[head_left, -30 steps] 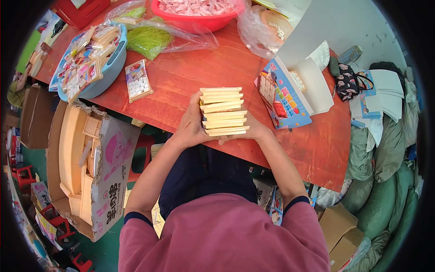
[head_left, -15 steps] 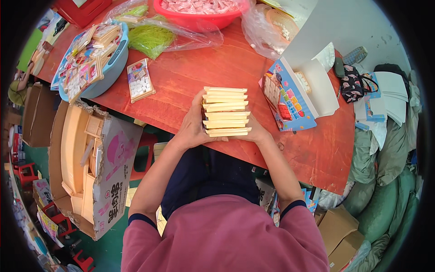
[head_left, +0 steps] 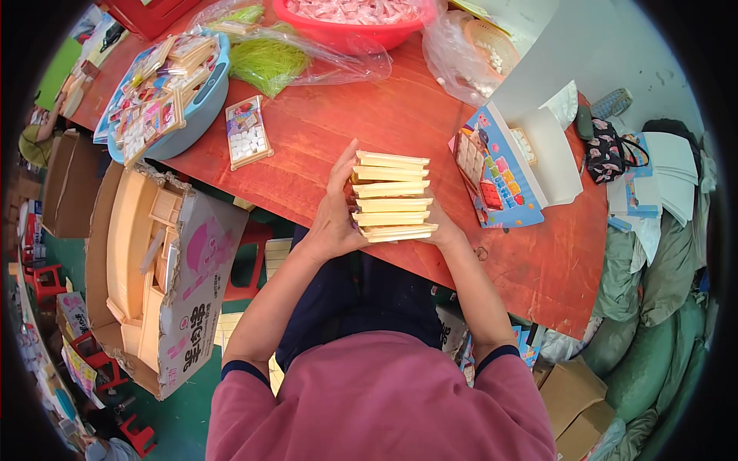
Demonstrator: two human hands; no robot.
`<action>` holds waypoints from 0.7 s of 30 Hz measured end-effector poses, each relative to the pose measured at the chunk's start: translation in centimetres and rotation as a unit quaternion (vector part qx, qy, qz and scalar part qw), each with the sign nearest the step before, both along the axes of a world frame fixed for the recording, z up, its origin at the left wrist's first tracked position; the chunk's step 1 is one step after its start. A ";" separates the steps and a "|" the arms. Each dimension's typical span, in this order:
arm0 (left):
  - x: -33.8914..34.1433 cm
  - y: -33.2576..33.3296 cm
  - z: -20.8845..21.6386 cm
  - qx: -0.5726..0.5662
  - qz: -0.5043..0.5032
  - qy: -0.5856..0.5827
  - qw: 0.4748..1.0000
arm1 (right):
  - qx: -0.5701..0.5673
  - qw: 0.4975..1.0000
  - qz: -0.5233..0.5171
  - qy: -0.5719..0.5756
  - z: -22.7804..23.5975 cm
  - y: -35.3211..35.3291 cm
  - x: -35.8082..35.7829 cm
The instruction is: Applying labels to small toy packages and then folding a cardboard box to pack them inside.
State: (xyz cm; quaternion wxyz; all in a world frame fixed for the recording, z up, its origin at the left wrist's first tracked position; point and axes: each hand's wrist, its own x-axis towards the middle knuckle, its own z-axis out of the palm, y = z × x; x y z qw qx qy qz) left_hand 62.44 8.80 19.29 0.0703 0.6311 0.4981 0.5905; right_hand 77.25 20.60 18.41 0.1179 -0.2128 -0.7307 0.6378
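Note:
Between my two hands, over the near edge of the table, I hold a stack of packs (head_left: 393, 197). Several flat packs make it up, with their pale cream edges turned up toward me. My left hand (head_left: 332, 221) presses the left side, its fingers reaching up along the pack ends. On the opposite side my right hand (head_left: 444, 223) grips the stack, its fingers mostly hidden behind the packs. One single pack (head_left: 247, 137), showing white pieces under a printed cover, lies on the table left of the stack. To the right stands an opened blue printed carton (head_left: 500, 173), with a pack inside.
A blue basin (head_left: 206, 104) heaped with similar packs stands at the left. Farther back are a red basin (head_left: 361, 32) of pink-white wrapped pieces and bright green shreds (head_left: 269, 63) in clear plastic. Below left, a large cardboard box (head_left: 196, 276) holds cream trays.
My left hand's fingers have straightened and lifted a little along the stack. The whole view has shifted slightly, and the stack remains between both hands.

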 end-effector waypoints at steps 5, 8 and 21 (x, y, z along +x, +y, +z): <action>-0.1 -0.6 0.4 -0.042 -0.034 -0.054 0.997 | 0.082 0.997 -0.001 0.000 0.4 0.0 0.0; -0.4 -0.6 -0.4 -0.046 -0.038 -0.048 0.997 | 0.072 0.997 -0.010 0.007 -0.3 0.0 0.1; 0.5 -1.5 0.1 -0.001 0.050 -0.018 0.999 | 0.057 0.998 0.000 -0.009 -0.8 -0.2 0.2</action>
